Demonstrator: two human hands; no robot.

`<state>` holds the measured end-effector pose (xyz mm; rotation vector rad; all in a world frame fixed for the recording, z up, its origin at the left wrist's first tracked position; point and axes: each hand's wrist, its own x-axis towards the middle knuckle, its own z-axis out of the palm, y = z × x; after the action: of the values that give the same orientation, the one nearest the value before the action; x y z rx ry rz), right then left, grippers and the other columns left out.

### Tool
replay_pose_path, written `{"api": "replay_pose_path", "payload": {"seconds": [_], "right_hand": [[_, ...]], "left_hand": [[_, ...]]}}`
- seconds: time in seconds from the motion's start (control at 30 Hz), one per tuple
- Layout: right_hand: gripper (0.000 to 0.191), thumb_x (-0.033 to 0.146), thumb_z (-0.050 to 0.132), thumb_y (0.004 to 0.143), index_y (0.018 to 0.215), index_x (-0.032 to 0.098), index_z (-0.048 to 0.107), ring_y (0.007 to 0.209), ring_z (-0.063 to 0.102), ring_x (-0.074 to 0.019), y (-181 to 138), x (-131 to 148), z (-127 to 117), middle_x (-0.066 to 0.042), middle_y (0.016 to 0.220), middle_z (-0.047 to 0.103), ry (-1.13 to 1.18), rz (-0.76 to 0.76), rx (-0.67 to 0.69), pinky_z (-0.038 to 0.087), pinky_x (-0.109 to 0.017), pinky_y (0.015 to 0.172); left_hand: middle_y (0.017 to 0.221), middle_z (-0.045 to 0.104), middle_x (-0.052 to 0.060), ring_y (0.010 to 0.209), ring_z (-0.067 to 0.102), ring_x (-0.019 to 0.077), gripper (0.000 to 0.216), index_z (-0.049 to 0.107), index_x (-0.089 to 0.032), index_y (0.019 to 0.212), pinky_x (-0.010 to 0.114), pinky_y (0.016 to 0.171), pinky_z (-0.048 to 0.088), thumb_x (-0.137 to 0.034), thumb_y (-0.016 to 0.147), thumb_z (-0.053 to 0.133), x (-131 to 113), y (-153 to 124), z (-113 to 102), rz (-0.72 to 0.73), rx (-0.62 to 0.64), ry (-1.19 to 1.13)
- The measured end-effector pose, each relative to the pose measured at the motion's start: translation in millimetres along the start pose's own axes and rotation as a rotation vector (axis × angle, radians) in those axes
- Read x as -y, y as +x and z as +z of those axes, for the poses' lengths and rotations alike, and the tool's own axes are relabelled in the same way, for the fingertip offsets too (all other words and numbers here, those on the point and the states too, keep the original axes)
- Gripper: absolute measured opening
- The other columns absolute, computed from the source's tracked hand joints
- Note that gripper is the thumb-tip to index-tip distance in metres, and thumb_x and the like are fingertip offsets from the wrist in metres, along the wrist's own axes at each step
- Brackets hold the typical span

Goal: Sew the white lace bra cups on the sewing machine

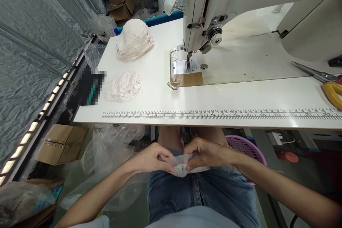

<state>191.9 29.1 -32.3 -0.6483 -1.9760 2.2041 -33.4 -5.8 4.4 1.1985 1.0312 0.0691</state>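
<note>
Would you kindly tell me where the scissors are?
In the head view, the scissors lie at the far right, their yellow handle beside the ruler scale's right part.

Below the front edge of the white table [157,96], your left hand [156,157] and right hand [204,154] sit close together over your lap [171,194], thumbs pressed toward curled fingers. Your bare forearms slant inward from either side.

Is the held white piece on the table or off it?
Off it: the left hand and right hand hold the white piece over the lap, short of the table.
</note>
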Motion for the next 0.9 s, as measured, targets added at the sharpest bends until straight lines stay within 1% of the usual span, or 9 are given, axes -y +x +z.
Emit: {"api": "replay_pose_path", "payload": {"seconds": [0.07, 0.2, 0.37, 0.5, 0.73, 0.9], "right_hand": [[0.027, 0.039, 0.066, 0.075, 0.077, 0.012, 0.071, 0.059, 0.052, -0.0114, -1.1, -0.3, -1.0, 0.000, 0.064, 0.060, -0.022, 0.019, -0.002, 0.037, -0.020, 0.053], [0.026, 0.036, 0.065, 0.076, 0.081, 0.011, 0.070, 0.063, 0.057, -0.0138, -6.0, -3.9, -2.3, -0.002, 0.070, 0.064, -0.020, 0.048, 0.038, 0.039, -0.021, 0.055], [0.020, 0.032, 0.067, 0.076, 0.084, 0.013, 0.069, 0.064, 0.057, -0.0140, -4.3, -6.4, 2.1, -0.002, 0.073, 0.066, -0.104, -0.013, 0.023, 0.038, -0.021, 0.054], [0.014, 0.028, 0.064, 0.078, 0.079, 0.014, 0.069, 0.062, 0.056, -0.0127, -0.2, -5.9, 4.2, -0.001, 0.069, 0.064, -0.133, -0.015, -0.013, 0.037, -0.020, 0.053], [0.025, 0.036, 0.063, 0.078, 0.076, 0.011, 0.068, 0.057, 0.051, -0.0114, -0.6, -8.1, -0.4, 0.000, 0.063, 0.057, -0.061, 0.051, 0.003, 0.035, -0.020, 0.050], [0.031, 0.043, 0.065, 0.074, 0.078, 0.012, 0.070, 0.063, 0.054, -0.0133, -3.7, -18.2, -4.5, -0.002, 0.069, 0.060, 0.061, 0.092, 0.020, 0.039, -0.022, 0.055]], "left_hand": [[0.077, 0.072, 0.005, 0.065, 0.061, 0.0128, 0.021, 0.074, -0.014, 0.087, 0.018, 0.060, 0.044, -0.027, 0.070, 0.070, 2.1, 2.6, 2.1, -0.012, -0.008, -0.009], [0.079, 0.073, 0.006, 0.068, 0.064, 0.0142, 0.021, 0.075, -0.014, 0.086, 0.019, 0.064, 0.048, -0.026, 0.069, 0.071, 6.9, 1.7, 1.6, -0.045, -0.013, -0.079], [0.083, 0.073, 0.007, 0.074, 0.066, 0.0163, 0.024, 0.074, -0.015, 0.088, 0.020, 0.067, 0.050, -0.030, 0.068, 0.072, 8.7, -1.0, -2.4, -0.054, -0.009, -0.088], [0.083, 0.073, 0.007, 0.073, 0.066, 0.0160, 0.025, 0.074, -0.015, 0.088, 0.020, 0.066, 0.050, -0.030, 0.068, 0.073, 9.8, -2.3, -4.1, -0.075, -0.021, -0.087], [0.080, 0.073, 0.007, 0.071, 0.065, 0.0143, 0.021, 0.075, -0.014, 0.084, 0.018, 0.064, 0.048, -0.027, 0.067, 0.073, 12.9, -4.2, -4.9, -0.106, -0.049, -0.075], [0.079, 0.073, 0.006, 0.069, 0.065, 0.0145, 0.020, 0.075, -0.015, 0.083, 0.020, 0.064, 0.048, -0.026, 0.066, 0.073, 16.6, -5.8, -6.1, -0.110, -0.058, -0.107]]}}
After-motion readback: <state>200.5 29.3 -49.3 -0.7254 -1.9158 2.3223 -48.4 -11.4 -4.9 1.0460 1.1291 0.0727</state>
